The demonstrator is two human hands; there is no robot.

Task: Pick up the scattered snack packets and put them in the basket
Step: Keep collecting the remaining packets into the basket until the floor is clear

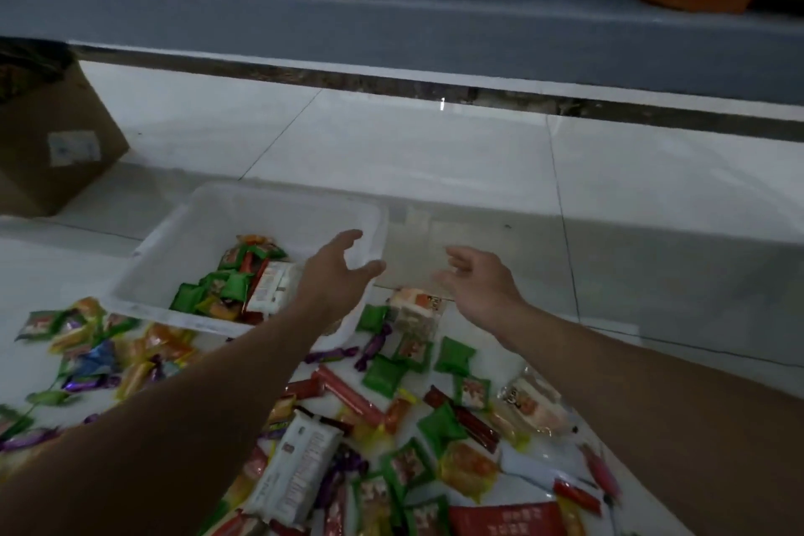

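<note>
Translucent white plastic forms the basket [261, 205] at centre left of the head view, with some packets inside. Most snack packets [383, 374] lie scattered on the tiled floor [391, 144] across the lower frame. The left hand [337, 270] hovers over the basket's right rim, fingers spread and empty. The right hand [478, 279], just right of it, is loosely spread, blurred and empty. The packets look light, crinkly and slippery. Small ones should scoop up in handfuls; the long white pack [300, 474] is best gripped across its middle.
</note>
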